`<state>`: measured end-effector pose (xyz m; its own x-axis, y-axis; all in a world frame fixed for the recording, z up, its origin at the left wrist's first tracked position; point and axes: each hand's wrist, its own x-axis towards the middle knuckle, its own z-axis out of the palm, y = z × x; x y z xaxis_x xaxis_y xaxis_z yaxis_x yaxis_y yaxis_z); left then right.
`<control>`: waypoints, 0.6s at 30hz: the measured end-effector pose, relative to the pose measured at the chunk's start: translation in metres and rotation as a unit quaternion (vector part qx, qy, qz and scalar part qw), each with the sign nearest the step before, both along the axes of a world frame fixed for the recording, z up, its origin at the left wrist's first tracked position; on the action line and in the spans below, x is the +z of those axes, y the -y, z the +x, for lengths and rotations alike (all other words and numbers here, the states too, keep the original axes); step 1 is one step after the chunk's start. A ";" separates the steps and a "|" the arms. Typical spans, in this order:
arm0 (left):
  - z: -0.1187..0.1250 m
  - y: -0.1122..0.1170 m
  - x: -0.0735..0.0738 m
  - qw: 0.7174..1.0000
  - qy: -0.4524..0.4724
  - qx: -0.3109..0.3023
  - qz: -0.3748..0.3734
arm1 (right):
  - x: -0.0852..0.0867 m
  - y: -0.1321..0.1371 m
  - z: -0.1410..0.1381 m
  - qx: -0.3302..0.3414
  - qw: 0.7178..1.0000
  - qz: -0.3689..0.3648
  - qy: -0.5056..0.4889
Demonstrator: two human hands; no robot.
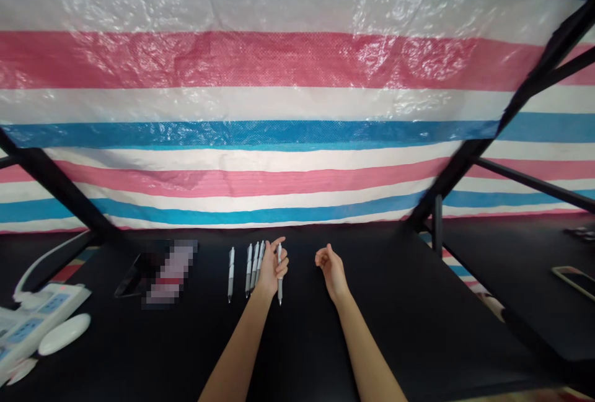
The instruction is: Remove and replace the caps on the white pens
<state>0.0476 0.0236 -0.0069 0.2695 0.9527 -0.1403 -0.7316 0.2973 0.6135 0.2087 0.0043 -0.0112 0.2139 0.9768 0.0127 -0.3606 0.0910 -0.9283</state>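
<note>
Seen from the person's own head, two bare forearms reach up from the bottom edge onto a black table (441,309), with both hands near the middle of its far edge. The left hand (272,269) is closed around a white-and-grey retractable pen (279,281), its fingers wrapped over the barrel, and the pen stands nearly straight along the forearm with its lower end close to the tabletop. Just to the left of that hand, four matching pens (248,272) lie side by side, pointing toward the far edge; the rightmost is partly hidden behind the fingers, and the leftmost sits slightly apart from the others. The right hand (332,272) is a little way to the right of the left hand, well apart from it, loosely closed with its fingers curled toward the palm, and holds nothing. Farther left on the table lies a dark flat slab (132,275), partly covered by a pixelated blur that hides what is there. At the left edge sit a white power strip (41,321) with blue panels and a white computer mouse (64,334). A phone (574,281) lies on a dark surface at the right edge. Behind the table hangs a red, white and blue striped tarpaulin (297,61), crossed by black metal struts (469,154).
</note>
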 end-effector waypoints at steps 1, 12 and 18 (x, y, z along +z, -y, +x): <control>0.000 0.000 0.000 1.000 0.001 -0.001 0.000 | 0.000 0.000 0.000 0.001 1.000 0.000 0.000; 0.001 0.000 0.000 1.000 -0.005 0.009 -0.009 | -0.003 -0.002 0.001 0.005 0.999 -0.003 -0.034; 0.001 -0.001 -0.001 1.000 -0.001 0.014 -0.023 | -0.003 -0.002 0.000 0.002 0.999 0.000 -0.040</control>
